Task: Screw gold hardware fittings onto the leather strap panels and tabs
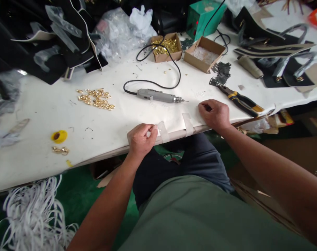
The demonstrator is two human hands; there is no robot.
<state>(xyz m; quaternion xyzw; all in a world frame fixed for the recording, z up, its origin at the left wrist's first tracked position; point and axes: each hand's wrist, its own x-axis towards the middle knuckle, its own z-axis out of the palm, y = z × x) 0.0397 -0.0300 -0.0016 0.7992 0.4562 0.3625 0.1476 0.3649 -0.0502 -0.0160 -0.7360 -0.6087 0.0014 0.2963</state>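
Observation:
My left hand [142, 138] rests at the table's front edge, its fingers curled and thumb pressed against them. A pale spot shows between the fingers; what it is I cannot make out. Beside it, strips of clear tape [188, 124] lie over the edge. My right hand [215, 114] lies on the tabletop in a loose fist, a dark hollow inside the curled fingers; any content is hidden. Between and beyond the hands is a grey electric screwdriver [158, 96] with its bit pointing right. Pliers [242, 101] with yellow-black handles lie right of my right hand.
Gold metal pieces [97, 98] are heaped at left, near a yellow tape roll [59, 136]. At the back stand a box of gold hardware [167, 57], another cardboard box [204, 64] and a green power unit [200, 21]. Dark plates [223, 72] and black bag parts [276, 45] lie right.

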